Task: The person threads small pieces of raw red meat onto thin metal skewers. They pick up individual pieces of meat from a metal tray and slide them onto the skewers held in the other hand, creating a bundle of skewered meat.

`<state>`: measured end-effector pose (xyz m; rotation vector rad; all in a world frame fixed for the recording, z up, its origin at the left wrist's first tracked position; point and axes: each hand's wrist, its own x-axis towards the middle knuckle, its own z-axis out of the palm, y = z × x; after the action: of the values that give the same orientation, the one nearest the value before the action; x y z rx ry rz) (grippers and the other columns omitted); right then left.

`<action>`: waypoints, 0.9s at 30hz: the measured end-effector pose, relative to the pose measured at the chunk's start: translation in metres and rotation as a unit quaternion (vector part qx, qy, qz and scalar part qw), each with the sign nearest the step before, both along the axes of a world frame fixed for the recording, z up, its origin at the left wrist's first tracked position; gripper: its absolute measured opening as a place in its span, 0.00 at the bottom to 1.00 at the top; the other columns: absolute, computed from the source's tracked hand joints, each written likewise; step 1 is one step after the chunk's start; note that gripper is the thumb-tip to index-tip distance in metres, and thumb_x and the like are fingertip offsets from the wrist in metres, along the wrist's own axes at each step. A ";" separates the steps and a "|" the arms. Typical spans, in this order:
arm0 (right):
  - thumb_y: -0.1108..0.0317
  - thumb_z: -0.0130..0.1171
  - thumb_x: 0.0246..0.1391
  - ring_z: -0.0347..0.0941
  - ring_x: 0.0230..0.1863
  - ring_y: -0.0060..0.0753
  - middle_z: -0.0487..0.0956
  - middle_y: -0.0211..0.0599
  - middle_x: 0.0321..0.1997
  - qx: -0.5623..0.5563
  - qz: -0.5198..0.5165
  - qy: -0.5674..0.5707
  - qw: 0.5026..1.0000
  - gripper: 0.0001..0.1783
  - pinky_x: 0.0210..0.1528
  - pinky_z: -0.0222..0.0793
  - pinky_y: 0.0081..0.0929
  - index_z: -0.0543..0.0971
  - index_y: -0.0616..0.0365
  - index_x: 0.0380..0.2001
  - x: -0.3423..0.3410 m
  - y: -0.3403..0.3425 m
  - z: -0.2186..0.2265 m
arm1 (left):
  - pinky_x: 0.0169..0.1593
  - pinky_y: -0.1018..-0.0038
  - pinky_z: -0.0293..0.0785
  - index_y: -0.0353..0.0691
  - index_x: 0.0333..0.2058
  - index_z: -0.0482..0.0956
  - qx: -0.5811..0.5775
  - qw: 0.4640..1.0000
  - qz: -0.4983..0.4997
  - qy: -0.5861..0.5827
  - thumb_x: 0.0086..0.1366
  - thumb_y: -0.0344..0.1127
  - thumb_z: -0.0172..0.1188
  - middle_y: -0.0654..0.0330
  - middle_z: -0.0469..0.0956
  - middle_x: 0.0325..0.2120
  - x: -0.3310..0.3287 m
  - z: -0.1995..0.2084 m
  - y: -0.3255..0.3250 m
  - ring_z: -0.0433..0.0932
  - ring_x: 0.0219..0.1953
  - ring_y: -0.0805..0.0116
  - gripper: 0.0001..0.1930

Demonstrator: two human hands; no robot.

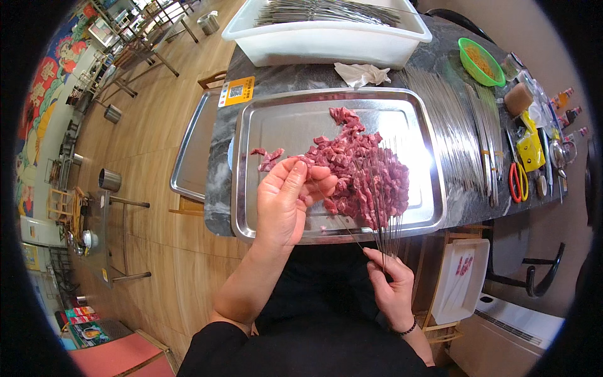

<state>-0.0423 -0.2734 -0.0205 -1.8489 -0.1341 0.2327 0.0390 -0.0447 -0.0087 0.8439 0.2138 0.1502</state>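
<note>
A steel tray lies on the dark marbled table, with a heap of raw red meat pieces in it. Over the heap's left side, my left hand is closed in a pinch on a small piece of meat. A few loose bits rest left of the fingertips. At the tray's near edge, my right hand grips a bunch of thin metal skewers, which fan out over the meat. One skewer angles apart from the bunch, toward the left hand; its tip is hard to make out.
A white tub of skewers stands behind the tray, a crumpled tissue before it. To the right are many loose skewers, a green bowl of orange powder and scissors. A white bin with skewered meat sits lower right.
</note>
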 end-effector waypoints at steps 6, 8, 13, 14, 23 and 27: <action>0.82 0.56 0.54 0.72 0.35 0.22 0.80 0.33 0.33 0.044 -0.029 0.009 0.999 0.19 0.41 0.68 0.21 0.82 0.62 0.49 0.000 0.010 -0.007 | 0.45 0.61 0.84 0.38 0.44 0.75 -0.064 0.997 0.039 -0.006 0.73 0.39 0.55 0.53 0.83 0.36 -0.011 -0.001 -0.020 0.84 0.36 0.61 0.11; 0.81 0.56 0.55 0.72 0.35 0.22 0.80 0.32 0.33 0.042 -0.039 0.011 0.998 0.18 0.41 0.68 0.20 0.82 0.62 0.49 -0.002 0.010 -0.007 | 0.45 0.61 0.84 0.38 0.44 0.76 -0.076 0.997 -0.004 -0.005 0.73 0.39 0.55 0.53 0.83 0.36 -0.008 0.004 -0.012 0.84 0.36 0.61 0.11; 0.80 0.56 0.57 0.70 0.34 0.18 0.78 0.29 0.33 0.057 -0.046 0.014 0.997 0.17 0.39 0.67 0.18 0.82 0.62 0.49 -0.009 0.012 -0.012 | 0.41 0.66 0.84 0.36 0.44 0.76 0.044 0.997 0.032 -0.055 0.74 0.37 0.53 0.52 0.83 0.34 -0.014 -0.001 0.002 0.85 0.33 0.62 0.10; 0.79 0.57 0.58 0.69 0.33 0.16 0.76 0.27 0.33 0.064 -0.045 0.018 0.997 0.16 0.38 0.66 0.17 0.82 0.62 0.49 -0.011 0.014 -0.013 | 0.41 0.66 0.84 0.36 0.44 0.75 0.031 0.996 0.054 -0.063 0.74 0.36 0.52 0.52 0.83 0.34 -0.016 0.001 0.002 0.85 0.33 0.62 0.09; 0.79 0.58 0.56 0.72 0.33 0.21 0.79 0.33 0.32 0.072 0.014 0.024 0.997 0.17 0.38 0.69 0.21 0.82 0.62 0.49 -0.022 0.025 -0.013 | 0.44 0.59 0.81 0.44 0.45 0.72 0.069 0.976 0.201 -0.051 0.74 0.44 0.52 0.55 0.82 0.32 -0.048 -0.002 -0.013 0.82 0.32 0.62 0.11; 0.81 0.58 0.55 0.74 0.33 0.23 0.80 0.35 0.32 0.069 0.017 0.035 0.997 0.17 0.39 0.70 0.20 0.83 0.62 0.48 -0.020 0.028 -0.008 | 0.44 0.64 0.80 0.42 0.48 0.70 0.136 0.986 0.072 -0.067 0.74 0.42 0.53 0.54 0.81 0.32 -0.065 -0.009 -0.025 0.82 0.34 0.62 0.12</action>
<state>-0.0619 -0.2457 -0.0290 -1.7003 -0.1311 0.3043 -0.0263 -0.0692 -0.0176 1.0865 0.1282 0.3782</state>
